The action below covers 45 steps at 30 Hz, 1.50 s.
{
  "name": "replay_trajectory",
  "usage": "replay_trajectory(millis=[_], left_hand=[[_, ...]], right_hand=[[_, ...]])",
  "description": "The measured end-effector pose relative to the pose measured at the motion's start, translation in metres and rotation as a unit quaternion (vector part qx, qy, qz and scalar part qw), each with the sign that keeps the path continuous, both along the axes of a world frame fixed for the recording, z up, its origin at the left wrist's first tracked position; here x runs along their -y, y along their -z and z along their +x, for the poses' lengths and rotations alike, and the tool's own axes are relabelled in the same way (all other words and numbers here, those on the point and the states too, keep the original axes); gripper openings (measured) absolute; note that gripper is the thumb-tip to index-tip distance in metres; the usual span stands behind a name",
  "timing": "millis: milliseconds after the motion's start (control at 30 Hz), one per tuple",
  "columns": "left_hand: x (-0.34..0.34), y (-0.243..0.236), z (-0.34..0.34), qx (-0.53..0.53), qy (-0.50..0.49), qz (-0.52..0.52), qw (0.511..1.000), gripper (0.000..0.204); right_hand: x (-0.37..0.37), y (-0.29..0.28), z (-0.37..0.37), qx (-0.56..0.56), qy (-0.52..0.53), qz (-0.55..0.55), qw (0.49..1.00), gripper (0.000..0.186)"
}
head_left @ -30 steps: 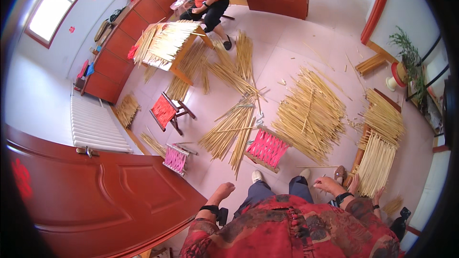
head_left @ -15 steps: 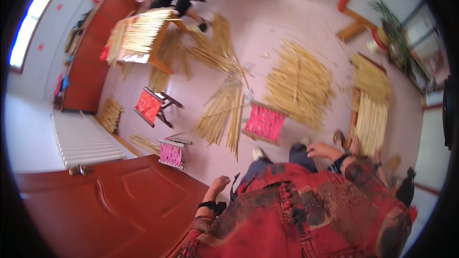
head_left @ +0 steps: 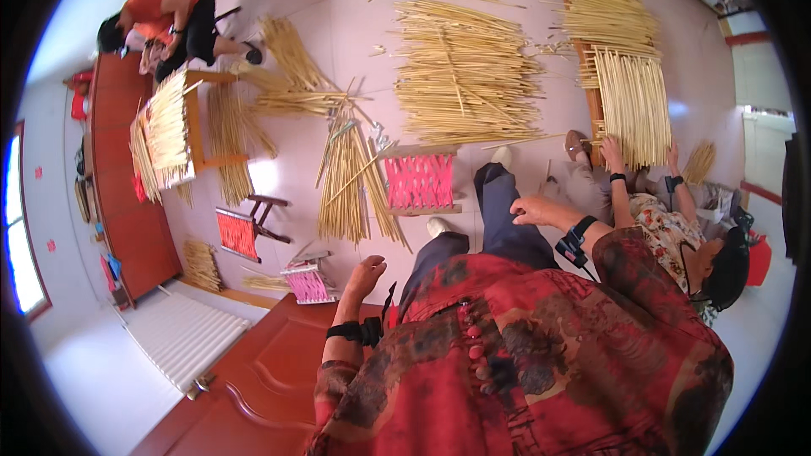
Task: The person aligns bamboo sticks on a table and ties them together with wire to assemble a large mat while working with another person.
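My left hand (head_left: 367, 275) hangs beside my left thigh, fingers loosely curled in, with nothing seen in it. A pink-webbed folding stool (head_left: 309, 285) is the thing nearest to it. In front of my right thigh is my right hand (head_left: 532, 209), its fingers bent but apart, holding nothing. A larger pink-webbed stool (head_left: 420, 182) stands on the floor just ahead of my feet. Beyond it lies a broad layer of straw-coloured stalks (head_left: 469, 76), with a fanned bundle of stalks (head_left: 351, 190) to the left.
On the right a seated person (head_left: 667, 211) has both hands at a stalk-covered bench (head_left: 632, 105). At the far left another person (head_left: 160, 21) sits by a stalk-covered table (head_left: 193, 118). A red folding stool (head_left: 237, 233) and a brown door (head_left: 283, 355) are to the left.
My view has swung to the right and lower, so the stalks appear higher and the seated person on the right shows more fully. Both my hands stay low at my sides.
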<state>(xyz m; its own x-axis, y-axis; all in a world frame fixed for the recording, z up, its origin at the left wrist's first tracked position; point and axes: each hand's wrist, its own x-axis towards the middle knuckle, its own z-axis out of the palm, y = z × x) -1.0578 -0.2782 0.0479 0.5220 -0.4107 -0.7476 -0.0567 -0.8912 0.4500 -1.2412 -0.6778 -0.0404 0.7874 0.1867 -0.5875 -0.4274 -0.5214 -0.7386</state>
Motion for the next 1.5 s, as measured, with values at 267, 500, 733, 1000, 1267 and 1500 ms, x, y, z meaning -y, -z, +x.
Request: replay_trajectory(millis=[267, 500, 733, 1000, 1267, 1500], left_hand=[[0.098, -0.022, 0.037, 0.059, 0.131, 0.053, 0.988, 0.038], [0.117, -0.05, 0.045, 0.163, 0.155, 0.23, 0.947, 0.037], [0.123, -0.042, 0.116, 0.022, 0.253, 0.03, 0.967, 0.019], [0.18, 0.029, 0.234, -0.38, 0.355, 0.056, 0.852, 0.013], [0.219, 0.085, 0.323, -0.021, 0.538, -0.044, 0.841, 0.027], [0.193, 0.144, 0.345, 0.06, 0.487, -0.05, 0.87, 0.032]], right_hand=[[0.039, 0.015, -0.001, 0.01, -0.001, 0.048, 0.999, 0.035], [0.028, 0.004, -0.004, 0.035, -0.024, 0.003, 0.999, 0.038], [0.038, -0.006, 0.032, 0.016, -0.032, 0.132, 0.991, 0.013], [-0.002, -0.032, 0.058, -0.116, 0.116, 0.391, 0.905, 0.011], [-0.043, 0.063, 0.188, -0.08, 0.037, 0.015, 0.996, 0.021], [-0.09, 0.214, 0.268, 0.096, 0.082, -0.104, 0.987, 0.031]])
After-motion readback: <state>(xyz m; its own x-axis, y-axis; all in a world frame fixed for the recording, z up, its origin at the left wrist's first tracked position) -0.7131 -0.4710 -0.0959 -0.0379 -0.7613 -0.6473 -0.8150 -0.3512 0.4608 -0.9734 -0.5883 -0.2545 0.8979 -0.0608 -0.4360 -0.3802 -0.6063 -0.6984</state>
